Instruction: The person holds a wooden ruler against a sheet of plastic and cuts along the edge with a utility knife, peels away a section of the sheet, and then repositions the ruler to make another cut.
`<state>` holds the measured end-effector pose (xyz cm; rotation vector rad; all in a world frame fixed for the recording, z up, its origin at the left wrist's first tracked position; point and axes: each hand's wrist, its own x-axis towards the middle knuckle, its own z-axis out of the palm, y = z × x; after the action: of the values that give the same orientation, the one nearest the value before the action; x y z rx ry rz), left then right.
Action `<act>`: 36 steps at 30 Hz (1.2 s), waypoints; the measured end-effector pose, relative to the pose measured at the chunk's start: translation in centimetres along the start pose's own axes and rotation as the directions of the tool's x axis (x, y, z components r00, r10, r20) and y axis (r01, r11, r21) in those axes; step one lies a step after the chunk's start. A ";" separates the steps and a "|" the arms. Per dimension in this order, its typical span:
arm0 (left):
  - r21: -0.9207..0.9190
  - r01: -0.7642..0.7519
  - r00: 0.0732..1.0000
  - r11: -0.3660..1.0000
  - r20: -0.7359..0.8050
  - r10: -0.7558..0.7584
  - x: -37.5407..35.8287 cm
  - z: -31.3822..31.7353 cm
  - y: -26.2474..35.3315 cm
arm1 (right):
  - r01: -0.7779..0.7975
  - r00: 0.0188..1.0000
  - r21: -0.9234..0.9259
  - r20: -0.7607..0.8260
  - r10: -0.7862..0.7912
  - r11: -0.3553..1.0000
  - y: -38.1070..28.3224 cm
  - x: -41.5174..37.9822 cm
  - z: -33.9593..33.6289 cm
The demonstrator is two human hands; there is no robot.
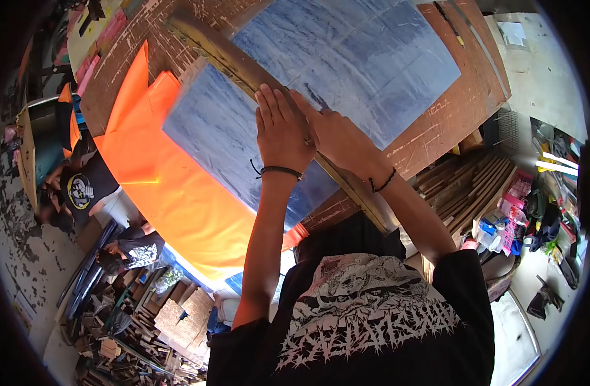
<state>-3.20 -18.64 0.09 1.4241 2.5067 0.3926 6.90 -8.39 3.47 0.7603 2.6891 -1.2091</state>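
A long wooden straightedge (pixel 234 64) lies diagonally across a blue-grey marbled sheet (pixel 365 55). My left hand (pixel 283 138) rests flat on the straightedge, its fingers stretched out and close together. Beside it, my right hand (pixel 343 138) is closed, with its fingers bent and one finger along the straightedge. A slim dark thing (pixel 316 95) shows at its knuckles over the sheet; I cannot make out its kind. Both wrists wear dark cords. Bright orange sheeting (pixel 179 186) lies along the left of the marbled sheet, partly folded at its top end.
The brown worktable (pixel 430 138) has a scratched surface. A yellow-and-black cutter (pixel 461 37) lies near its far right edge. Wood strips (pixel 465 193) are stacked at the right. Two people (pixel 92 183) are at the left, above piled wood scraps (pixel 134 328).
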 end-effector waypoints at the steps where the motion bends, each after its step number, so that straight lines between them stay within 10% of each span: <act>1: 0.005 0.004 1.000 1.000 0.011 -0.004 0.0 0.0 0.0 | -0.022 0.999 0.005 0.042 0.022 1.000 -0.2 0.2 -0.3; 31: 0.120 -0.017 0.985 0.993 0.172 -0.004 0.5 -0.3 -0.4 | -0.164 0.939 -0.225 0.263 0.222 0.960 2.0 -19.7 -3.4; 36: 0.114 -0.001 0.988 0.994 0.152 -0.017 0.4 -0.3 -0.2 | -0.163 0.984 0.042 0.082 0.159 0.986 -0.5 -13.6 -5.6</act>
<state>-3.66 -18.48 0.23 1.4261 2.4438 0.1351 19.12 -10.06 11.46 0.8980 2.4897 -1.2421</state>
